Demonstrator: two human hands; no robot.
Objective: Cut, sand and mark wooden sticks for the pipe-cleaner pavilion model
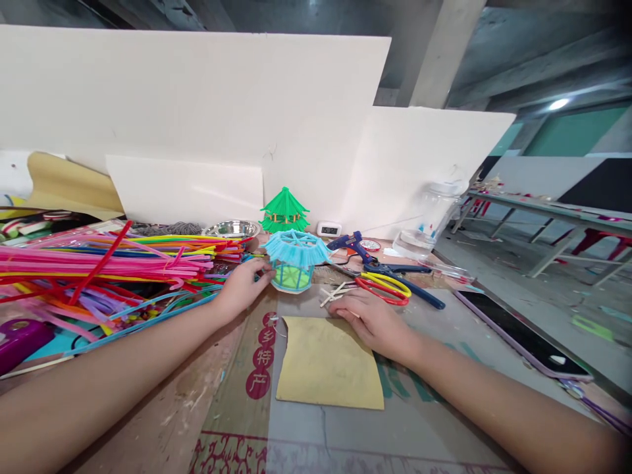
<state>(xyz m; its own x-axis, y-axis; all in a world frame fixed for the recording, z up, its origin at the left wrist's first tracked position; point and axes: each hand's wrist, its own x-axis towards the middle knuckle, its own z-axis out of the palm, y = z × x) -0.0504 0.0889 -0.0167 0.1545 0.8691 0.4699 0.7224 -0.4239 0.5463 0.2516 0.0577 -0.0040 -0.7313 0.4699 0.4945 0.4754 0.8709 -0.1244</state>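
Note:
A small pavilion model (pixel 292 263) of light-blue and green pipe cleaners stands upright on the work surface. My left hand (pixel 245 288) is at its left side, thumb and fingers closed on its lower edge. Several short white sticks (pixel 333 294) lie loosely piled to the right of the model. Over the near end of that pile, my right hand (pixel 371 320) rests with its fingers bent and together; whatever may be under the fingertips is hidden. A tan sandpaper-like sheet (pixel 330 362) lies flat just in front, its upper right corner by my right hand.
Bundles of coloured pipe cleaners (pixel 99 266) crowd the left. Behind the model are a green tiered roof (pixel 285 212), a metal bowl (pixel 232 228) and a small clock (pixel 329 229). To the right lie a glue gun (pixel 356 245), scissors (pixel 385 288), pliers (pixel 419 289) and a phone (pixel 518 332).

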